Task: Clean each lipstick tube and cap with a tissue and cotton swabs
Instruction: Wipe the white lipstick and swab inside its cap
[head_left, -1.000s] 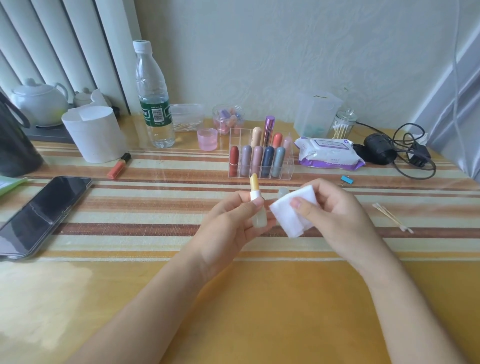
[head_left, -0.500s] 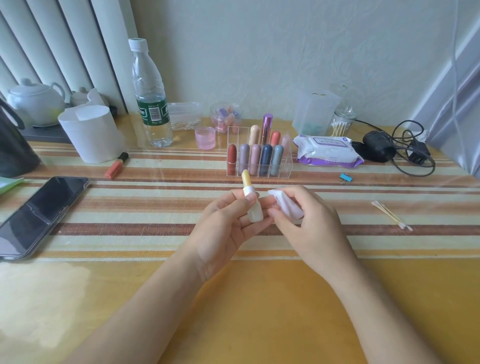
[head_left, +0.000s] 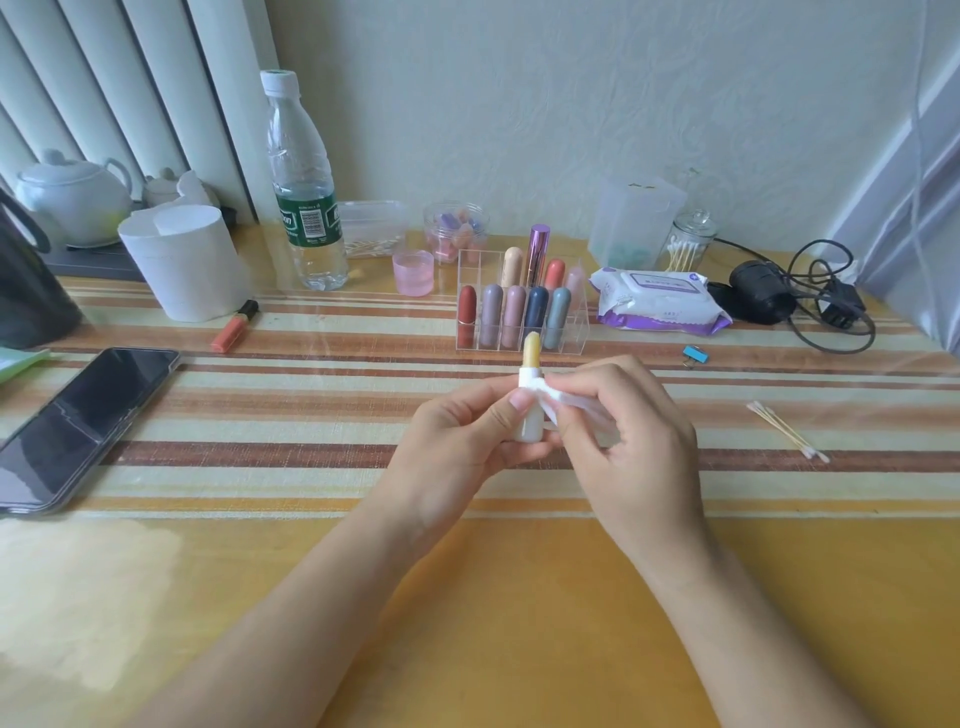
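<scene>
- Head view, the hands: the left hand grips the open lipstick tube round its white lower barrel, thumb in front and fingers behind. It stands upright above the bench, in front of the body. That low grip seems chosen to keep the fingers off the yellowish stick and leave the collar free for wiping.
- The right hand pinches a folded white tissue and presses it against the tube's right side, just under the collar. The fold gives a firm edge for the narrow ledge there, I judge.
- I cannot pick out this tube's cap; it may be hidden in the right hand.
- Head view, the supplies: loose cotton swabs lie on the bench to the right, well apart from the hands but within the right hand's reach, probably for the collar groove.
- The clear rack just behind the hands holds the other lipsticks upright and capped, which suggests most of the task remains.
- A pack of wipes lies beside the rack.
</scene>
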